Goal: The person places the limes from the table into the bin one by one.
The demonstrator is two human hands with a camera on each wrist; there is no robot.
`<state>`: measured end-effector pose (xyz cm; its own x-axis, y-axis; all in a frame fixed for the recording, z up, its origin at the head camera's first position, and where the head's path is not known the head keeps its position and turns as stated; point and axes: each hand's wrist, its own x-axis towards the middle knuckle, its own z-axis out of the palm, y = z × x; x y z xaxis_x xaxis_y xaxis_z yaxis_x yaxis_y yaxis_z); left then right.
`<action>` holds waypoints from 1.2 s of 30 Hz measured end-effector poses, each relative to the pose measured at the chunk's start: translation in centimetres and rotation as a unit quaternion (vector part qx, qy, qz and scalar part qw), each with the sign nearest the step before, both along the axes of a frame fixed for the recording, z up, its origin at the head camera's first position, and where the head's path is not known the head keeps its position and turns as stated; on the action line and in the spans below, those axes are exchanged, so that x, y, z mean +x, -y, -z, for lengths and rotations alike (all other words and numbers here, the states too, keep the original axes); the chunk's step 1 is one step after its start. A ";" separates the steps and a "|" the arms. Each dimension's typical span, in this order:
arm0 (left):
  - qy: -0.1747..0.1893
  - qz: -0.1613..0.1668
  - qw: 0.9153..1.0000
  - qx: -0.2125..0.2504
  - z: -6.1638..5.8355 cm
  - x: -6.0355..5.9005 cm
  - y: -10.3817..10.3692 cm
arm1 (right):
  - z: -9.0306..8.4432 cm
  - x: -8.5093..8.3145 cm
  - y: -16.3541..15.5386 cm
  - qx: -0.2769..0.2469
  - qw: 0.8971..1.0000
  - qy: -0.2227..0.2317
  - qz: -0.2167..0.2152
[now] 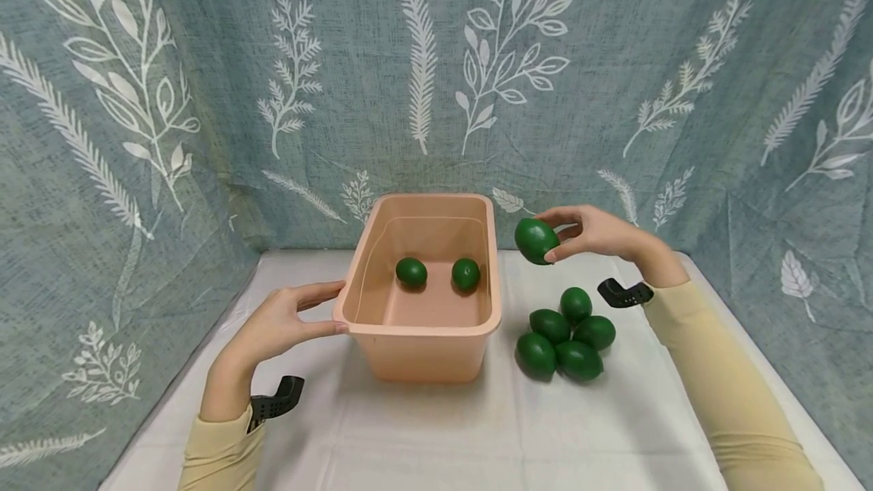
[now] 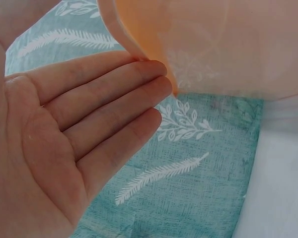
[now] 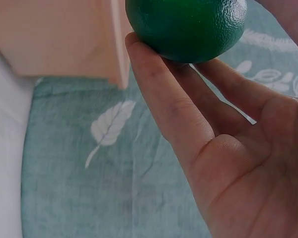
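Note:
A dark green lime (image 1: 536, 240) is held up between the thumb and fingers of my right hand (image 1: 589, 233), to the right of the plastic bin (image 1: 423, 358). In the right wrist view this lime (image 3: 188, 27) rests against the fingertips, with the palm showing below. Inside the peach-coloured bin lie two limes, one on the left (image 1: 411, 272) and another on the right (image 1: 466, 275). My left hand (image 1: 289, 320) touches the bin's left rim near its front corner. The left wrist view shows its fingers (image 2: 119, 84) extended, tips right at the rim.
Several more limes (image 1: 579, 360) lie clustered on the white tablecloth (image 1: 436, 438), right of the bin and below my right hand. A blue-green cloth with white leaf prints (image 1: 355, 97) hangs behind and at both sides. Each wrist wears a black device (image 1: 624, 293).

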<state>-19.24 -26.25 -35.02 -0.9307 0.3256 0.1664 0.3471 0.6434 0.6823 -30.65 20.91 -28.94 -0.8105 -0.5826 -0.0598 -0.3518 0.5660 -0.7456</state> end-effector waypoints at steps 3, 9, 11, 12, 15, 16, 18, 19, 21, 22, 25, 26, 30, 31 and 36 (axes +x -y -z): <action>0.002 -0.001 1.000 0.000 -0.1 0.0 0.0 | -0.5 -0.2 1.1 -0.005 1.000 -0.005 -0.017; 0.005 -0.004 1.000 0.001 -0.1 0.1 0.0 | -1.5 -0.5 3.5 -0.016 0.998 0.002 -0.053; 0.004 -0.004 1.000 0.000 -0.1 0.1 -0.1 | -1.9 -0.6 4.3 -0.013 0.998 0.002 -0.059; 0.005 -0.004 1.000 0.001 -0.1 0.1 -0.1 | -2.0 -0.6 4.7 -0.011 0.998 0.002 -0.062; 0.006 -0.004 1.000 0.002 -0.1 0.0 -0.1 | -2.3 -0.7 5.8 -0.007 0.998 0.003 -0.068; 0.006 -0.004 1.000 0.002 0.0 0.0 -0.1 | -2.4 -0.8 6.2 -0.005 0.998 0.004 -0.070; 0.005 -0.003 1.000 0.003 0.0 0.0 0.0 | -2.5 -0.9 7.0 -0.002 0.997 0.007 -0.076; 0.005 -0.003 1.000 0.003 0.0 -0.1 0.0 | -2.5 -0.9 7.4 0.001 0.997 0.007 -0.080; 0.002 -0.001 1.000 0.003 0.0 -0.1 0.0 | -2.6 -1.1 8.3 0.010 0.996 0.007 -0.089; 0.001 -0.001 1.000 0.003 0.0 -0.1 0.1 | -2.7 -1.1 8.7 0.014 0.996 0.007 -0.093; 0.000 0.000 1.000 0.000 0.0 -0.1 0.1 | -2.8 -1.3 10.0 0.029 0.994 0.004 -0.103; -0.001 0.000 1.000 -0.001 0.0 -0.1 0.2 | -2.9 -1.3 10.4 0.035 0.994 0.003 -0.103; -0.003 0.001 1.000 -0.001 0.1 -0.2 0.2 | -2.7 -1.5 11.8 0.054 0.993 -0.009 -0.108; -0.004 0.002 1.000 0.000 0.1 -0.2 0.2 | -2.7 -1.5 12.1 0.056 0.993 -0.009 -0.108; -0.008 0.005 1.000 0.002 0.2 -0.3 0.3 | -2.0 -1.7 13.1 0.029 0.994 -0.012 -0.103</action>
